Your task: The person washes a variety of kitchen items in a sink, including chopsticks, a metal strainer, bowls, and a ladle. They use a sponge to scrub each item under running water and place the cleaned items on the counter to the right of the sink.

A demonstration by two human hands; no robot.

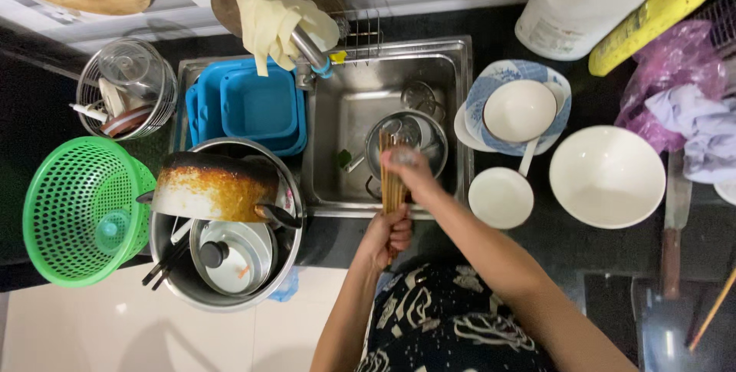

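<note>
Both hands [387, 234] grip chopsticks [392, 176] over sink's front edge [383, 209].

A dark counter [567, 253] carries a steel sink [460, 119] set into it, with a pot [429, 138] in the basin. To the right on the counter lie a large white bowl [607, 176], a smaller white bowl [501, 197], a blue patterned plate [556, 85] bearing another bowl, and a pink bag [675, 65]. At the left stand a green basket [77, 211] and a steel basin [176, 280], though whether these rest on the counter or on something lower is hard to tell.
</note>
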